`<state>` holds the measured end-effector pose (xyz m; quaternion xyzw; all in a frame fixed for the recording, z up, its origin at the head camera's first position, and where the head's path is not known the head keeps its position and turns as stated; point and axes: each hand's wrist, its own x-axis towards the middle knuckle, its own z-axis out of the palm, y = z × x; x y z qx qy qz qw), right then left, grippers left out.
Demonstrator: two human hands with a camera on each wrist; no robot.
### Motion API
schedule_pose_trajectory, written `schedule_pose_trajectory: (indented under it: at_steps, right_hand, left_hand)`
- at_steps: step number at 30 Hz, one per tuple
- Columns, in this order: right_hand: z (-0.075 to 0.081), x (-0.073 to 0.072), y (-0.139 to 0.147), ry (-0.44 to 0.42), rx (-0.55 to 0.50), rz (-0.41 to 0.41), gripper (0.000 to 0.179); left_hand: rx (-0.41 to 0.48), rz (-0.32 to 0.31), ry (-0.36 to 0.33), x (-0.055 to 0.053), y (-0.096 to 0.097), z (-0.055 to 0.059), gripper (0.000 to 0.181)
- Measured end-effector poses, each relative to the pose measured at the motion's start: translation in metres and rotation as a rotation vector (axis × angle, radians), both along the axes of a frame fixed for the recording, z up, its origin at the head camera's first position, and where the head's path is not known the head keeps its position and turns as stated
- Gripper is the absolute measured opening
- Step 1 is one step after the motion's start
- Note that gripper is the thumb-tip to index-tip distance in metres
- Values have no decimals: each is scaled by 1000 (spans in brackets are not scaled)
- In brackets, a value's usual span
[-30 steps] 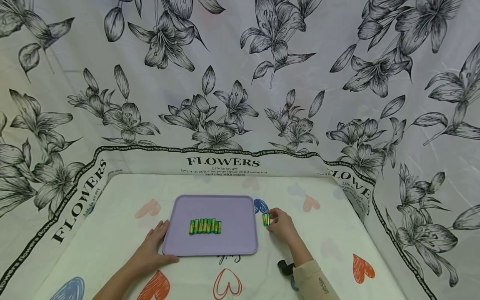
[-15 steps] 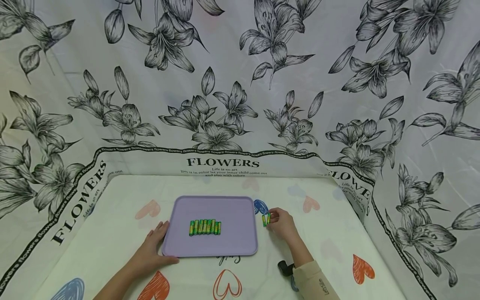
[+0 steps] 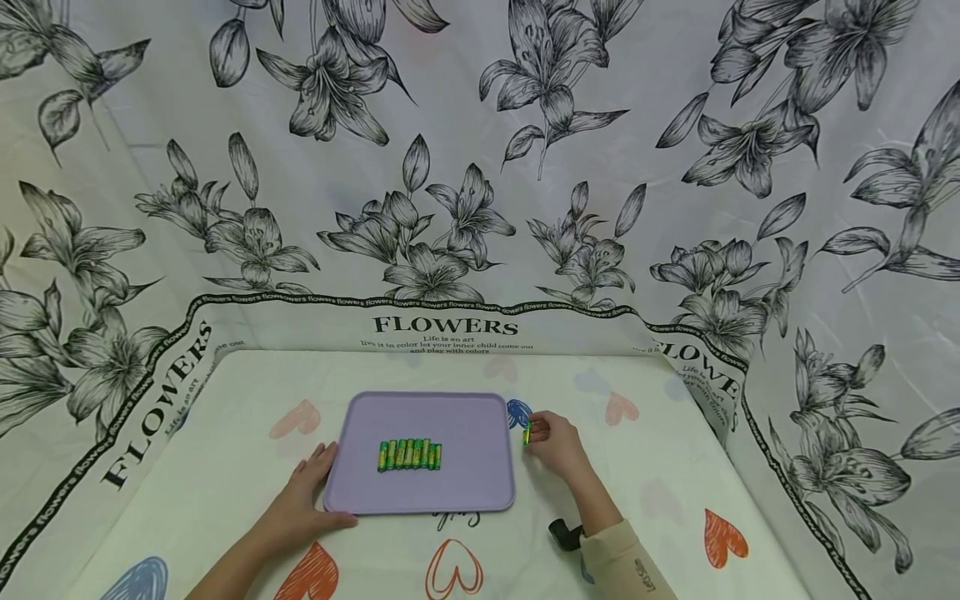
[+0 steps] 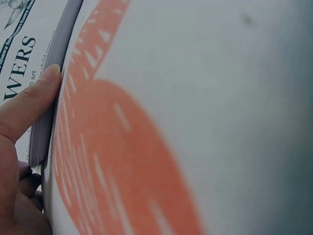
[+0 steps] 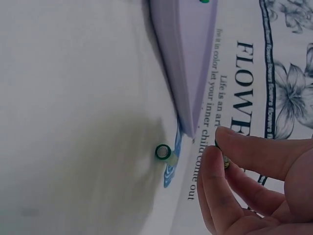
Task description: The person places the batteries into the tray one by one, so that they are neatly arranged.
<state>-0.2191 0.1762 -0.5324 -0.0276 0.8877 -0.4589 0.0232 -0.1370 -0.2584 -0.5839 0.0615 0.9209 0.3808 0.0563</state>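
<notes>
A lavender tray [image 3: 465, 417] lies on the cloth-covered table, with a row of several green batteries [image 3: 408, 454] side by side in it. At its near left corner my left hand [image 3: 303, 504] rests spread, fingers along the left edge and thumb on the near edge. The left wrist view shows the thumb straight against the tray's side [image 4: 46, 112]. Right of the tray, my right hand [image 3: 558, 446] pinches a green battery [image 5: 226, 162] between thumb and fingers, which mostly hide it. Another green battery [image 5: 164, 152] sits on the cloth beside the tray, seen end-on in the right wrist view.
A white cloth [image 3: 630, 467] printed with hearts covers the table. Behind and on both sides hangs a flower-printed curtain [image 3: 442, 325]. A black device [image 3: 565, 535] sits at my right wrist, next to the beige sleeve [image 3: 626, 562].
My right hand has shifted slightly left and away from me with the battery, so only one green battery shows beside it in the head view. The left hand and tray stay put.
</notes>
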Motion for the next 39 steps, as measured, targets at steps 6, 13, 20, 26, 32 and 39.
schedule_pose_trajectory:
  at_steps: [6,13,20,26,32,39]
  right_hand:
    - [2,1,-8,-13,-18,25,47]
    - [9,3,-17,-11,2,37,47]
    - [13,5,-25,-8,-5,59,47]
    - [10,5,-33,14,4,91,47]
    - [13,8,-39,-3,-4,98,47]
    - [16,10,-47,2,-23,113,46]
  left_hand:
    - [3,1,-4,2,1,2,131]
    - [-4,2,-3,3,1,2,131]
    - [-5,5,-8,2,1,1,132]
    - [-13,6,-11,2,1,0,132]
    - [-15,4,0,1,0,0,131]
    - [-2,-3,12,2,1,0,131]
